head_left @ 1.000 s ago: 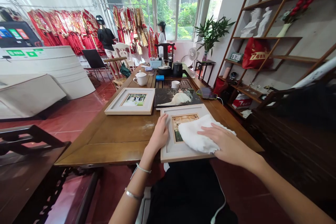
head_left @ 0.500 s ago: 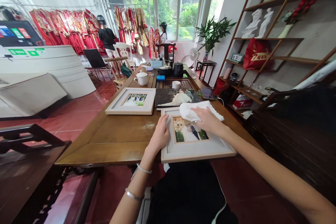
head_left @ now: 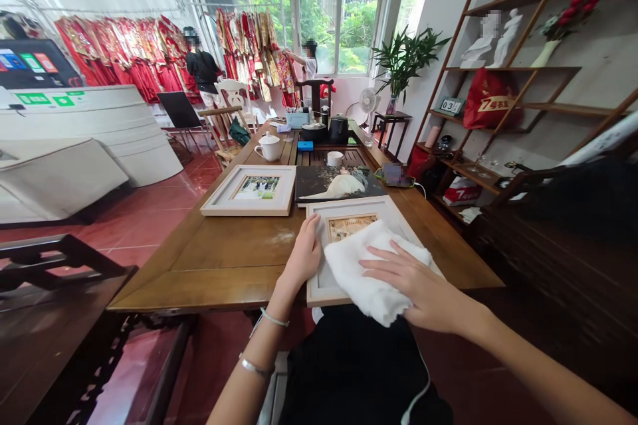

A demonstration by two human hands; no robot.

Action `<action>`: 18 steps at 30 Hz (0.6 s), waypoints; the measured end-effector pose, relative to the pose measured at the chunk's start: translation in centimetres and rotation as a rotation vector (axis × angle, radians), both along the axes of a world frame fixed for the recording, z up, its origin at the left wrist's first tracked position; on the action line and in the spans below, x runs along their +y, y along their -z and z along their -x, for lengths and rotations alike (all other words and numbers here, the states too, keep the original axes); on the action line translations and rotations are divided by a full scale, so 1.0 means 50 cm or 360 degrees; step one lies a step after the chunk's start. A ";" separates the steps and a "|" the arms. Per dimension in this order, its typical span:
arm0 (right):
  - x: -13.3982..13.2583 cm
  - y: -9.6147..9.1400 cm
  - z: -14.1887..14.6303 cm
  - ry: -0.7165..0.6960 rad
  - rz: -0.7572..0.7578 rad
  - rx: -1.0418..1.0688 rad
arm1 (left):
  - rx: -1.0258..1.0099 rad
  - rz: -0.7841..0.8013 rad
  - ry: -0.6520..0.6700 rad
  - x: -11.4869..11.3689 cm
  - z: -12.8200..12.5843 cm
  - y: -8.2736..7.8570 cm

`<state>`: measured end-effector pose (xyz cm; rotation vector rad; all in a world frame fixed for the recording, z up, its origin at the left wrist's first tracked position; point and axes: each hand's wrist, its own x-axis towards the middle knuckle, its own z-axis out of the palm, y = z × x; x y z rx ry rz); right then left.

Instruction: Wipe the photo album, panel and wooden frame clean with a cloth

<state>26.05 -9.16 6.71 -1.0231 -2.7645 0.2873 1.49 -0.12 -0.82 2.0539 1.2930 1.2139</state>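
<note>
A light wooden picture frame [head_left: 326, 295] with a photo inside lies at the table's near edge. My left hand [head_left: 305, 249] grips its left side, fingers closed along the edge. Under my right hand [head_left: 419, 285], a white cloth [head_left: 356, 265] is pressed flat on the frame, its lower corner hanging past the near edge. The cloth hides most of the photo. Just beyond lies a dark picture panel [head_left: 319, 182] showing a white dress. To its left rests a second framed photo [head_left: 212, 206].
On the wooden table [head_left: 219, 252] stand a white lidded cup [head_left: 269, 147], a small white cup [head_left: 335, 159], a black pot [head_left: 339, 128] and a phone [head_left: 396, 174] with a cable. Shelves [head_left: 503, 70] rise at right. Two people are by the clothes racks at the back.
My right hand has drawn the cloth from the frame's far edge towards me, covering most of the photo. My left hand stays put. A person at the back now reaches towards the clothes.
</note>
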 end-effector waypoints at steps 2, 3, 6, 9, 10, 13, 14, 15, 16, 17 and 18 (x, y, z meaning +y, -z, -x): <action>-0.008 -0.004 -0.027 -0.0064 -0.0052 -0.0005 | 0.0023 0.0002 -0.0009 0.001 0.001 0.002; -0.010 -0.007 -0.039 -0.0086 -0.0070 -0.0009 | 0.0032 0.0004 -0.0012 0.002 0.001 0.003; -0.012 -0.015 -0.062 -0.0088 -0.0119 -0.0025 | 0.0011 -0.0014 0.0000 0.003 0.002 0.005; -0.008 -0.013 -0.059 -0.0029 -0.0169 -0.0059 | -0.0003 -0.0012 0.0009 0.002 0.000 0.003; -0.006 -0.009 -0.053 -0.0021 -0.0182 -0.0071 | 0.0002 -0.0001 0.0005 0.002 0.000 0.002; -0.005 0.006 -0.020 -0.0035 -0.0192 -0.0094 | 0.0002 0.0007 -0.0004 0.000 -0.002 0.000; -0.006 0.011 -0.006 -0.0052 -0.0184 -0.0096 | 0.0000 -0.0003 -0.0004 -0.001 -0.002 -0.001; -0.007 0.016 0.009 -0.0069 -0.0173 -0.0099 | 0.0002 -0.0014 -0.0002 -0.001 -0.002 -0.002; -0.009 0.020 0.024 -0.0078 -0.0164 -0.0100 | 0.0007 -0.0026 0.0001 -0.001 -0.001 -0.002; -0.011 0.023 0.038 -0.0078 -0.0159 -0.0102 | 0.0012 -0.0035 0.0002 -0.001 0.000 -0.002; -0.013 0.025 0.052 -0.0068 -0.0157 -0.0105 | 0.0016 -0.0041 -0.0001 0.000 0.001 -0.003</action>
